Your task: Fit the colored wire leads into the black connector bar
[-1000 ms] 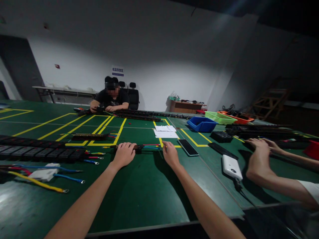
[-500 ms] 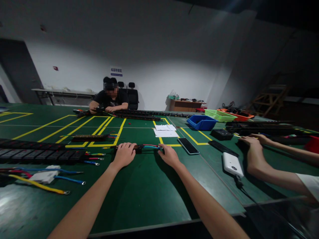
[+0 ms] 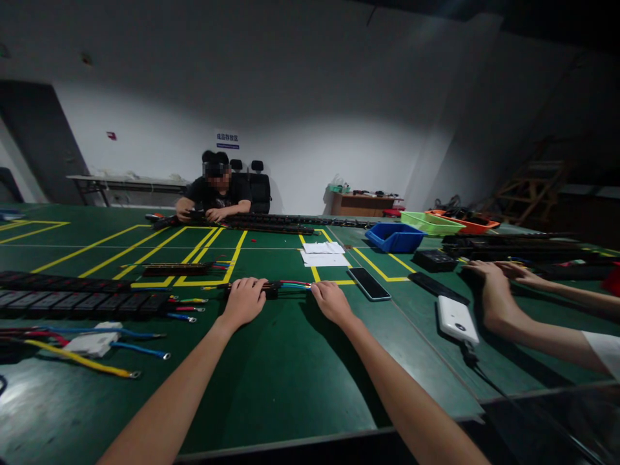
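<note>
A short black strip with red, green and blue wires (image 3: 290, 285) lies across the green table (image 3: 281, 368) in front of me. My left hand (image 3: 243, 301) is curled over the strip's left part, gripping it. My right hand (image 3: 330, 301) is closed over the wire ends at the strip's right side. Both forearms reach out over the table.
Long black strips (image 3: 72, 300) and loose coloured cables (image 3: 87, 352) lie at the left. A black phone (image 3: 369, 283), a white phone (image 3: 456, 320), papers (image 3: 323, 254) and blue (image 3: 393, 237), green and orange bins sit to the right. A neighbour's arms (image 3: 513, 310) rest at right. A person (image 3: 216, 190) sits across the table.
My right hand has moved left from beside the black phone onto the wire ends and closed on them. My left hand has stayed on the strip.
</note>
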Demonstrator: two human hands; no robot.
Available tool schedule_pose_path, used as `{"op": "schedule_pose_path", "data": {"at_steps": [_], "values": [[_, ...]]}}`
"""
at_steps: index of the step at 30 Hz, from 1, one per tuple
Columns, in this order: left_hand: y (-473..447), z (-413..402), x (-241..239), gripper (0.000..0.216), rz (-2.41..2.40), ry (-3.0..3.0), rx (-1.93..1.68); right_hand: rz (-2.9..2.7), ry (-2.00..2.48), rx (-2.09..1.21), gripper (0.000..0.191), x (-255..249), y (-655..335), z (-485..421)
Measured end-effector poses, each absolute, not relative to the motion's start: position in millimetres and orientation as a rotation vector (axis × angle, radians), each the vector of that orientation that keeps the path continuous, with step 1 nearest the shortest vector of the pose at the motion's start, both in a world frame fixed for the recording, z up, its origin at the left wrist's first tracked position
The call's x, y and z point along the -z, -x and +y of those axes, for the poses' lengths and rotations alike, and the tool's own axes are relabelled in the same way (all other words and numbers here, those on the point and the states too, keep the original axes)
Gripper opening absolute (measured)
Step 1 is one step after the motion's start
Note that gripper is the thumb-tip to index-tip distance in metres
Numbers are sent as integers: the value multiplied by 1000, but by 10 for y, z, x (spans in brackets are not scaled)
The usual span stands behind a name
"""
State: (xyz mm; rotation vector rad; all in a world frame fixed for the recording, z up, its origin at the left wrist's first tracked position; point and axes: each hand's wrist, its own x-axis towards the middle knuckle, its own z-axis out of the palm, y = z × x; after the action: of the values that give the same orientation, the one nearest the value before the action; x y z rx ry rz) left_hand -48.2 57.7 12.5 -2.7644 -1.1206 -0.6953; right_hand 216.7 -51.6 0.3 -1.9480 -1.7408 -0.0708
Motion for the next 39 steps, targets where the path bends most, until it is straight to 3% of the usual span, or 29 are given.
{"op": "schedule_pose_path", "data": {"at_steps": [17, 27, 31, 39], "values": [[480, 579, -124, 44, -1106, 2768, 690, -1560, 2116, 126, 43, 58, -2194, -543], [473, 587, -107, 43, -1102, 2735, 691, -1706, 1870, 160, 22, -18, -2145, -539], [474, 593, -107, 44, -1110, 2750, 694, -1811, 1900, 67, 24, 3, -2133, -548], [474, 596, -104, 44, -1115, 2764, 708, -1566, 1853, 196, 32, -72, -2121, -564]]}}
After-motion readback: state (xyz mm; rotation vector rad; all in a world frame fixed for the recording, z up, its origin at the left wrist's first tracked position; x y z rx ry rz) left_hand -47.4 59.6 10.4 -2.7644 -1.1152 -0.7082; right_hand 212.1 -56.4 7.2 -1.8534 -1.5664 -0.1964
